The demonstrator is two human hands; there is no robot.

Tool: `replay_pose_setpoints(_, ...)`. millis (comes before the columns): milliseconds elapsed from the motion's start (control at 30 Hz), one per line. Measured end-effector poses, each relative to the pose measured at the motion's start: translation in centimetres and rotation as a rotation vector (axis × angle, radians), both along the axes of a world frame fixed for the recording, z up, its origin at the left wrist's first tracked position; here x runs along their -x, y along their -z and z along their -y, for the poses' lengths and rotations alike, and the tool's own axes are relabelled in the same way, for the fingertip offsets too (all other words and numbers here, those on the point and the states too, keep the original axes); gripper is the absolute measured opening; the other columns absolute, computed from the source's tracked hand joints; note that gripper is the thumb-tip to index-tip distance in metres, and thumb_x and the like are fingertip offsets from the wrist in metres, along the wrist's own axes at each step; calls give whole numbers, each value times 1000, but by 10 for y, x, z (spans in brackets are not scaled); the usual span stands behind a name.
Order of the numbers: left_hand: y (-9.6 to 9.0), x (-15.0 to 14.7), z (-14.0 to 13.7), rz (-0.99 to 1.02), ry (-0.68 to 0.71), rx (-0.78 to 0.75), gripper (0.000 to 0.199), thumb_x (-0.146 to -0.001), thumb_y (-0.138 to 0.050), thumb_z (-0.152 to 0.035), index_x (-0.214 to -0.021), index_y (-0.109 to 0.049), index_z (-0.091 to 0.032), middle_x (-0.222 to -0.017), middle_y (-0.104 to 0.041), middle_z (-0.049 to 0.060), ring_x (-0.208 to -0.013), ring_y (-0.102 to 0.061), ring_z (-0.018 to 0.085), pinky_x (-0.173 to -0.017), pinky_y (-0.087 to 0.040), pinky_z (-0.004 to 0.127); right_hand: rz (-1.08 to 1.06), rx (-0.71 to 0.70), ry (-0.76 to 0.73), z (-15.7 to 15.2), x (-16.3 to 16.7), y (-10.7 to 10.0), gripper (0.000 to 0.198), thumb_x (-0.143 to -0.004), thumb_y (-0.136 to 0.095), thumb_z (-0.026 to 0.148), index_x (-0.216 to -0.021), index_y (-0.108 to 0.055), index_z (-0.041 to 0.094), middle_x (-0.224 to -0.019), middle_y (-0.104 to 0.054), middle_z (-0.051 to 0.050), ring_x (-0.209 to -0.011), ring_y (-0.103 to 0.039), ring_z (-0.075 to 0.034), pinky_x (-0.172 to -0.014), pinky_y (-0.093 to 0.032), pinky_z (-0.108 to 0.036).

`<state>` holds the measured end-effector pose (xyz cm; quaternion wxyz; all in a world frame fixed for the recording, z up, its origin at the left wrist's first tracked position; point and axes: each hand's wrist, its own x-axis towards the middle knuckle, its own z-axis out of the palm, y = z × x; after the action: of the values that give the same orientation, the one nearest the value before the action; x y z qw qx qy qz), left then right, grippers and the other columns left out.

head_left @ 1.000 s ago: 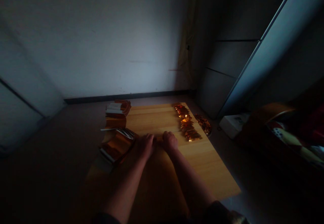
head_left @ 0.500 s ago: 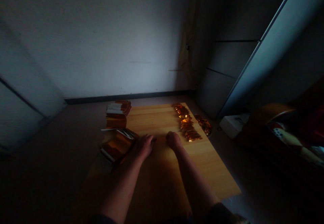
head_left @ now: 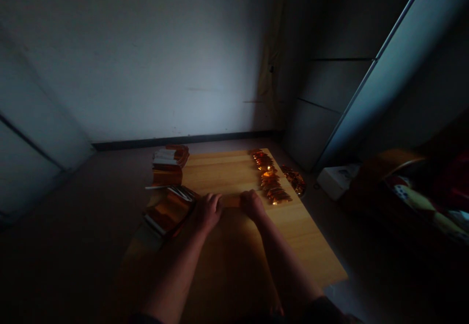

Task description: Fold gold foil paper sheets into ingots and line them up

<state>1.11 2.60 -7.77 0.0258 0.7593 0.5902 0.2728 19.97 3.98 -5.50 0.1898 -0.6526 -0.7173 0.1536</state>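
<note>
A small sheet of copper-gold foil paper (head_left: 231,201) stretches between my two hands, low over the wooden tabletop. My left hand (head_left: 211,208) is closed on its left end, and my right hand (head_left: 252,204) grips its right end in a loose fist. Fingertips of both hands are partly hidden and dim. Beside my left forearm lies a thick stack of foil paper sheets (head_left: 169,210) with pale edges. Right of my right hand runs a row of folded shiny foil pieces (head_left: 270,180).
More foil paper bundles (head_left: 167,175) lie along the left edge of the wooden table (head_left: 220,165). Past its right edge, a heap of foil pieces (head_left: 295,181) sits lower down. A white box (head_left: 335,182) stands on the floor near a dark wooden chair (head_left: 392,162). A wall is behind.
The foil paper between my hands now shows more of its face, as a flat strip. Both hands stay in nearly the same place.
</note>
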Motion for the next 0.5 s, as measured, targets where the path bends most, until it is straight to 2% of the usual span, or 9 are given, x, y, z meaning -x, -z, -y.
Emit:
replay_pose_setpoints(167,4,0,1,82,10,-56,20,-80,-52,-14,-97,-61,-20,-95,-57,6,-94,-55,19,-85,-46,33,-100,-94,-12,5,-1,8,26,-75,-53,8,-95,-66,18,-98,-59,-7,-76,-55,-13,-68,-42,-20)
replay_pose_setpoints(300,-5,-2,9,112,20,-35,23,-75,-55,-9,-95,-59,-20,-98,-55,6,-97,-52,20,-89,-46,34,-208,-190,-49,13,-4,13,23,-79,-48,10,-93,-64,19,-100,-58,-5,-80,-55,-13,-70,-43,-20)
replay_pose_setpoints(500,-16,-5,17,50,17,12,29,-78,-52,-9,-100,-61,-25,-104,-56,6,-103,-52,21,-94,-43,34,-220,-258,-63,20,-2,15,23,-79,-48,11,-93,-65,21,-111,-56,-5,-84,-56,-13,-71,-43,-20)
